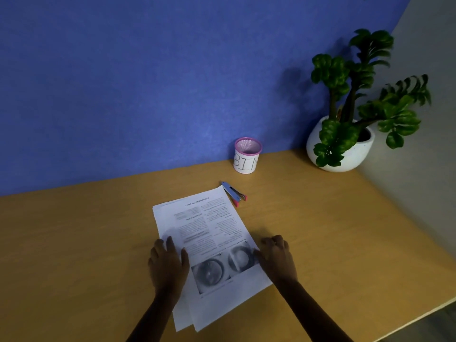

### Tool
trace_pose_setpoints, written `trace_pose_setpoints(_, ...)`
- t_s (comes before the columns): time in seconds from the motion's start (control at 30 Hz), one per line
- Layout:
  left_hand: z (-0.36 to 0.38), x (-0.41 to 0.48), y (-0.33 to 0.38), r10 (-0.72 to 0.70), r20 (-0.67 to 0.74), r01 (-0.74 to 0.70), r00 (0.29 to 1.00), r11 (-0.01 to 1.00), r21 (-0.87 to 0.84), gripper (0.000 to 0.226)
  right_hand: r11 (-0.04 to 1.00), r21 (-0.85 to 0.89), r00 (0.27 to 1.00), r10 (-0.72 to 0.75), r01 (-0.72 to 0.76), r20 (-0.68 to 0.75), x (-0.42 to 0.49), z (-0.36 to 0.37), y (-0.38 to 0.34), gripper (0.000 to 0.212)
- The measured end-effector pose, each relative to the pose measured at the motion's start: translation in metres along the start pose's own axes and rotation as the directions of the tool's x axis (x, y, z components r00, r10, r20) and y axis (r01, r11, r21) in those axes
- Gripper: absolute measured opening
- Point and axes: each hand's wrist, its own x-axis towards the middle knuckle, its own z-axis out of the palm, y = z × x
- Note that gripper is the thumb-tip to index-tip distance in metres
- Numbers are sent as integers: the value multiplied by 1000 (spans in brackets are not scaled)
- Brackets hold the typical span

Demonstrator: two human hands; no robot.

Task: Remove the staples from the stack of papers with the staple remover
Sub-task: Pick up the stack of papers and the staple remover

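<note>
A stack of printed papers [209,233] lies at an angle on the wooden desk [74,243], text upside down to me. My left hand [167,265] rests flat on the stack's left edge, fingers straight. At the right edge, my right hand [278,257] touches the stack with its fingers curled; whether it pinches the sheets is unclear. The staple remover [234,192], metal with pink tips, lies on the desk just beyond the far right corner of the papers, untouched. No staple is visible.
A small pink-rimmed mesh cup [246,156] labelled BIN stands by the blue wall behind the remover. A potted plant in a white pot [343,149] sits in the far right corner. The desk's front edge runs diagonally at lower right.
</note>
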Motion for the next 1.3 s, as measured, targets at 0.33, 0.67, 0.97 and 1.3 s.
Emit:
trace_pose_setpoints(0.33, -24, 2, 23, -289, 37, 284, 957, 894, -347, 50, 969, 185, 982, 146, -166, 117, -5, 7, -26, 41)
trace_pose_setpoints(0.67, -27, -1, 19, -239, 56, 240, 969, 878, -415, 51, 810, 530, 958, 129, -251, 256, -3, 1, -29, 19)
trace_pose_setpoints(0.97, -51, -55, 75, 524, -62, -517, 850, 803, -298, 83, 529, 801, 956, 73, -279, 285, 7, -54, -55, 18)
trace_pose_setpoints(1.3, -24, -46, 57, 441, -76, -447, 894, 873, -195, 23, 946, 325, 998, -7, -14, 64, 5, -44, -35, 30)
